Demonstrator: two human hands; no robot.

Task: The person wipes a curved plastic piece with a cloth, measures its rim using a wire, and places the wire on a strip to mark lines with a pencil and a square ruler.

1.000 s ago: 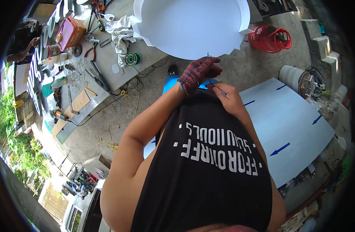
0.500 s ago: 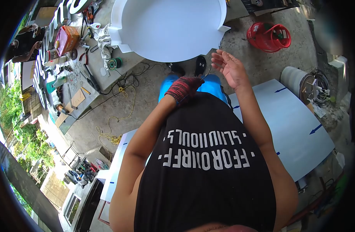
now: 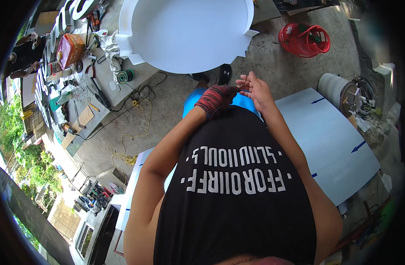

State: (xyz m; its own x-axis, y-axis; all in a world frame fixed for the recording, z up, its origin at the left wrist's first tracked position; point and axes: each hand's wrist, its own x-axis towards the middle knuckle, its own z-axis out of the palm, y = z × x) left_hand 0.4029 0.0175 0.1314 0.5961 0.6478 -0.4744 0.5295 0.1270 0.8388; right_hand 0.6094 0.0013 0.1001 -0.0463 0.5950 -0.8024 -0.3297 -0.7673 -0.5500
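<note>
My left hand (image 3: 216, 99), in a red and black knitted glove, is closed in front of my waist. A thin dark wire-like strand (image 3: 243, 83) sticks out of it toward the right. Bare and partly curled, my right hand (image 3: 258, 93) has its fingers apart beside the strand's far end. Whether its fingertips touch the strand I cannot tell. Beyond both hands stands a large white round panel (image 3: 189, 35) with a raised, partly bent-out rim strip (image 3: 124, 42).
At the left, a workbench (image 3: 118, 99) carries pliers (image 3: 99, 93), a green wire spool (image 3: 125, 76) and an orange container (image 3: 70, 49). A red gas cylinder (image 3: 304, 40) stands right. Behind my right arm lies a white sheet (image 3: 326, 137). Cables (image 3: 145, 95) cross the floor. Another person (image 3: 24, 57) is far left.
My right hand has come down and inward, close to the gloved hand and the strand. My left hand has shifted slightly right. The view has moved a little.
</note>
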